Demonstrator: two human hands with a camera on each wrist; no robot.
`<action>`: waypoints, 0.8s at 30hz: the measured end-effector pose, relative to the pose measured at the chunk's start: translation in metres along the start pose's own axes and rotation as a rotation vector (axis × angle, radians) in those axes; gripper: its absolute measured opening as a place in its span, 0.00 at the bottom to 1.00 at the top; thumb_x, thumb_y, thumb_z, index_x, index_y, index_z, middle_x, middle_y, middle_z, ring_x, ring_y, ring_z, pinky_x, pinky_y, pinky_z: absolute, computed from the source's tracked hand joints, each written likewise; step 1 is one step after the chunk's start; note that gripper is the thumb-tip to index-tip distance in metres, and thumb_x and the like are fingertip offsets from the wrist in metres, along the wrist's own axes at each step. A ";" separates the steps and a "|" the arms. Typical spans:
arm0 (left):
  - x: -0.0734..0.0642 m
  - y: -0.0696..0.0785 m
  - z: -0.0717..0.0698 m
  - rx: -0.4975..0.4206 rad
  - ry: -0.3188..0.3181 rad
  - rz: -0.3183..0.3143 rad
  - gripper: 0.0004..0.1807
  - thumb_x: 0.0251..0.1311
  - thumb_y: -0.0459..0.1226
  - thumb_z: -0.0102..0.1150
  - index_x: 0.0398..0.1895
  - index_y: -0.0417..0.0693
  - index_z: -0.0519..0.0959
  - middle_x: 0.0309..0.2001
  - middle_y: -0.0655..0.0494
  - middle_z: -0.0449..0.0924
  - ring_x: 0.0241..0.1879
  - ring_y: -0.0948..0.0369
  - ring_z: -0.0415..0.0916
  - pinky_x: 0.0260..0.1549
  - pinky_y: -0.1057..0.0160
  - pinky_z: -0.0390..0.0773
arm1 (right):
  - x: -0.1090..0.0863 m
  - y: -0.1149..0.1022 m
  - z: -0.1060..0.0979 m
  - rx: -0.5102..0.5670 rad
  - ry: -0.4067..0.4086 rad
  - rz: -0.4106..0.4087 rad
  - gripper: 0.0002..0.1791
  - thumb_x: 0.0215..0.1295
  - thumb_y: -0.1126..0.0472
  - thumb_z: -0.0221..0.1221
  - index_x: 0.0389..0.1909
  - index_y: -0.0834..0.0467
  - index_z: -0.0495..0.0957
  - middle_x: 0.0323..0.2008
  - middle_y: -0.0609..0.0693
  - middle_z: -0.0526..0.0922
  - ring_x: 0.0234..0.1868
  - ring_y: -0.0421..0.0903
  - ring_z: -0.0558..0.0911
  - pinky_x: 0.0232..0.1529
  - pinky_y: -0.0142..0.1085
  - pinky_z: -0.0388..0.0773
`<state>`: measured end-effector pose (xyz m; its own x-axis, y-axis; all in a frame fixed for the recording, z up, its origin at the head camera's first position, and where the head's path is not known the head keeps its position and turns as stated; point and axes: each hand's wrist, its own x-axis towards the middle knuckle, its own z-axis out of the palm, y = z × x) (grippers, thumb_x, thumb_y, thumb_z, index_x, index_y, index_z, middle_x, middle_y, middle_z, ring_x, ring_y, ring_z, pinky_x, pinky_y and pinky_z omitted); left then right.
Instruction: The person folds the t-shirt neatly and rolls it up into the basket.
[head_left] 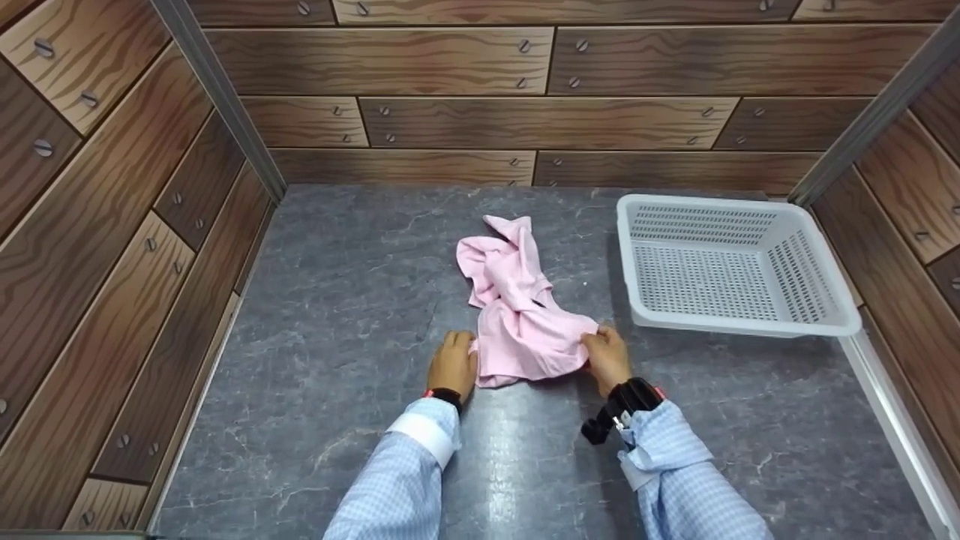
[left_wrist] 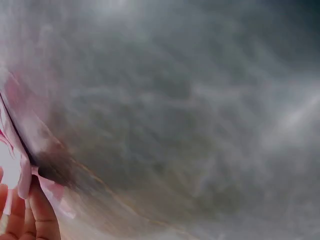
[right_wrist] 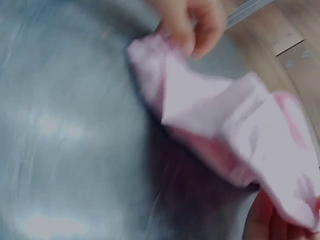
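A crumpled pink garment (head_left: 517, 307) with sleeve-like ends lies bunched in the middle of the grey surface, its wider part toward me. My left hand (head_left: 454, 364) pinches its near left edge; in the left wrist view, the fingers (left_wrist: 42, 210) hold a fold of the pink fabric (left_wrist: 22, 175). At the near right corner, my right hand (head_left: 609, 360) grips the cloth between thumb and fingers. The right wrist view shows the fabric (right_wrist: 210, 110) stretched between both hands, its near edge lifted over a dark shadow.
A white perforated plastic basket (head_left: 701, 281) stands at the right, against the side wall. Wood-patterned panels (head_left: 450, 64) enclose the grey marbled surface (head_left: 337, 300) at the back and both sides. A metal strip (head_left: 900, 427) runs along the right edge.
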<state>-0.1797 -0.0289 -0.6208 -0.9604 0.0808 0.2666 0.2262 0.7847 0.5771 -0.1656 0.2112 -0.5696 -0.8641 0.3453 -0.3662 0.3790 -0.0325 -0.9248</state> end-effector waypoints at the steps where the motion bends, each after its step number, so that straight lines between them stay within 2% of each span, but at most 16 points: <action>1: 0.000 0.000 0.000 -0.009 -0.010 -0.010 0.12 0.57 0.31 0.64 0.44 0.41 0.79 0.42 0.43 0.79 0.41 0.44 0.81 0.43 0.48 0.79 | 0.001 0.003 -0.001 -0.061 0.020 -0.028 0.24 0.67 0.65 0.49 0.62 0.69 0.63 0.43 0.59 0.75 0.31 0.42 0.75 0.29 0.31 0.74; 2: 0.000 0.000 0.000 -0.013 -0.022 -0.023 0.14 0.56 0.30 0.64 0.46 0.40 0.79 0.43 0.43 0.79 0.42 0.43 0.81 0.44 0.47 0.79 | 0.002 0.005 -0.002 -0.131 0.043 -0.080 0.26 0.65 0.65 0.50 0.63 0.69 0.62 0.43 0.61 0.75 0.32 0.45 0.77 0.30 0.32 0.74; 4: 0.000 0.000 -0.001 -0.012 -0.052 -0.046 0.16 0.56 0.30 0.65 0.48 0.39 0.78 0.44 0.41 0.79 0.43 0.43 0.81 0.45 0.47 0.79 | 0.001 0.008 -0.002 -0.278 0.087 -0.229 0.31 0.61 0.67 0.54 0.66 0.68 0.60 0.47 0.66 0.75 0.39 0.53 0.80 0.38 0.38 0.77; 6: -0.001 0.000 -0.001 -0.003 -0.082 -0.068 0.15 0.56 0.30 0.65 0.47 0.38 0.78 0.43 0.40 0.80 0.44 0.42 0.81 0.47 0.46 0.79 | 0.000 0.010 0.000 -0.443 0.120 -0.430 0.34 0.57 0.68 0.58 0.66 0.68 0.61 0.53 0.69 0.72 0.49 0.61 0.78 0.49 0.46 0.76; 8: -0.002 0.001 0.000 0.005 -0.104 -0.083 0.14 0.56 0.30 0.64 0.46 0.37 0.79 0.42 0.40 0.81 0.44 0.43 0.81 0.47 0.47 0.78 | -0.003 0.011 0.005 -0.615 0.139 -0.656 0.33 0.53 0.68 0.62 0.63 0.67 0.67 0.57 0.71 0.70 0.56 0.67 0.74 0.59 0.54 0.71; 11: -0.003 0.001 0.000 0.001 -0.106 -0.098 0.10 0.57 0.30 0.62 0.43 0.36 0.81 0.40 0.40 0.81 0.43 0.43 0.81 0.47 0.48 0.79 | -0.010 0.014 0.018 -0.812 0.058 -0.966 0.30 0.50 0.67 0.66 0.57 0.65 0.74 0.57 0.69 0.73 0.57 0.67 0.74 0.61 0.57 0.70; 13: -0.003 0.001 -0.002 -0.019 -0.094 -0.106 0.08 0.58 0.30 0.61 0.41 0.37 0.81 0.39 0.41 0.81 0.42 0.44 0.82 0.46 0.48 0.79 | -0.016 0.017 0.028 -0.901 -0.066 -1.113 0.29 0.50 0.65 0.68 0.56 0.63 0.75 0.57 0.66 0.76 0.56 0.64 0.77 0.59 0.55 0.73; 14: -0.004 0.001 -0.003 -0.032 -0.086 -0.110 0.07 0.59 0.30 0.61 0.40 0.37 0.82 0.38 0.41 0.81 0.41 0.44 0.82 0.45 0.48 0.79 | -0.020 0.019 0.032 -0.932 -0.144 -1.162 0.30 0.50 0.64 0.68 0.57 0.63 0.75 0.57 0.65 0.77 0.56 0.62 0.78 0.58 0.53 0.75; 16: -0.004 0.001 -0.005 -0.056 -0.070 -0.108 0.06 0.60 0.30 0.61 0.39 0.38 0.82 0.37 0.42 0.81 0.40 0.44 0.82 0.43 0.48 0.79 | -0.026 0.025 0.040 -0.982 -0.283 -1.216 0.31 0.50 0.64 0.68 0.59 0.62 0.75 0.58 0.63 0.77 0.56 0.59 0.79 0.56 0.50 0.78; 18: -0.003 0.001 -0.008 -0.077 -0.058 -0.106 0.05 0.61 0.30 0.60 0.38 0.39 0.81 0.37 0.42 0.81 0.40 0.44 0.82 0.42 0.48 0.80 | -0.029 0.032 0.045 -1.024 -0.352 -1.222 0.33 0.50 0.63 0.69 0.61 0.61 0.74 0.60 0.61 0.77 0.57 0.58 0.80 0.54 0.49 0.79; 20: -0.003 0.001 -0.012 -0.096 -0.048 -0.106 0.05 0.61 0.30 0.60 0.38 0.40 0.81 0.38 0.42 0.82 0.40 0.44 0.82 0.42 0.48 0.80 | -0.028 0.039 0.049 -1.064 -0.342 -1.207 0.33 0.50 0.63 0.69 0.61 0.60 0.74 0.61 0.60 0.76 0.56 0.58 0.80 0.54 0.50 0.79; 24: -0.002 -0.001 -0.017 -0.145 -0.032 -0.122 0.06 0.62 0.30 0.58 0.40 0.40 0.81 0.37 0.42 0.84 0.41 0.45 0.83 0.43 0.48 0.79 | -0.021 0.051 0.050 -1.125 -0.206 -1.142 0.30 0.50 0.65 0.69 0.58 0.57 0.77 0.58 0.62 0.78 0.52 0.62 0.81 0.48 0.54 0.79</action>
<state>-0.1752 -0.0404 -0.6088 -0.9863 0.0113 0.1645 0.1263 0.6932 0.7096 -0.1453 0.1555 -0.6140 -0.8433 -0.4225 0.3321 -0.5017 0.8405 -0.2048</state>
